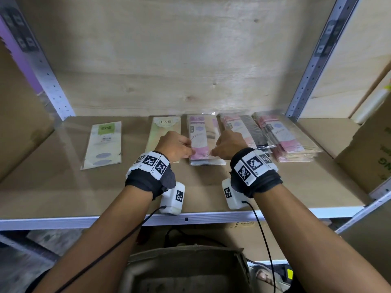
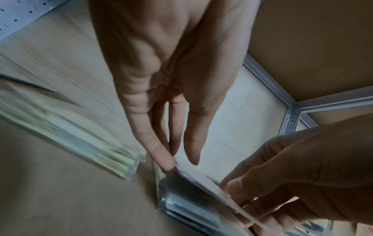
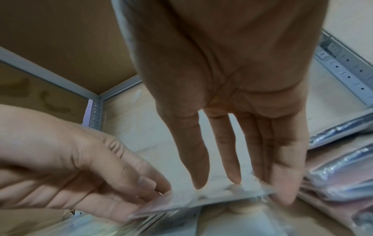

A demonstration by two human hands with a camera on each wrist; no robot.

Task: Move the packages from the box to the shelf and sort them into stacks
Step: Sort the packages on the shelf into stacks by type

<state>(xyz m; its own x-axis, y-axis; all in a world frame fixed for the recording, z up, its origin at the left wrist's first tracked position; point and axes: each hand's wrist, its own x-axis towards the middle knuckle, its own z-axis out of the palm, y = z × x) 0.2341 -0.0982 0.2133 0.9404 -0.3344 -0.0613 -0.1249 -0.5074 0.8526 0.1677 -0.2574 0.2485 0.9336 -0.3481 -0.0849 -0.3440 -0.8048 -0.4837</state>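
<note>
A pink package [image 1: 201, 142] lies on top of the middle stack on the cardboard-lined shelf [image 1: 190, 193]. My left hand [image 1: 190, 152] pinches its near left corner and my right hand [image 1: 213, 153] pinches its near right corner. In the left wrist view the left hand [image 2: 177, 162] touches the package's edge [image 2: 201, 180] with its fingertips. In the right wrist view the right hand [image 3: 252, 188] holds the clear-wrapped package [image 3: 201, 196] from above. The brown box [image 1: 186, 271] sits below the shelf, and what it holds is too dark to make out.
A single green package [image 1: 103, 144] lies at the left and a beige stack [image 1: 163, 132] beside my left hand. Two more pink stacks [image 1: 245, 130] [image 1: 289, 140] lie to the right. A cardboard carton [image 1: 372, 153] stands at the far right. Metal uprights frame the shelf.
</note>
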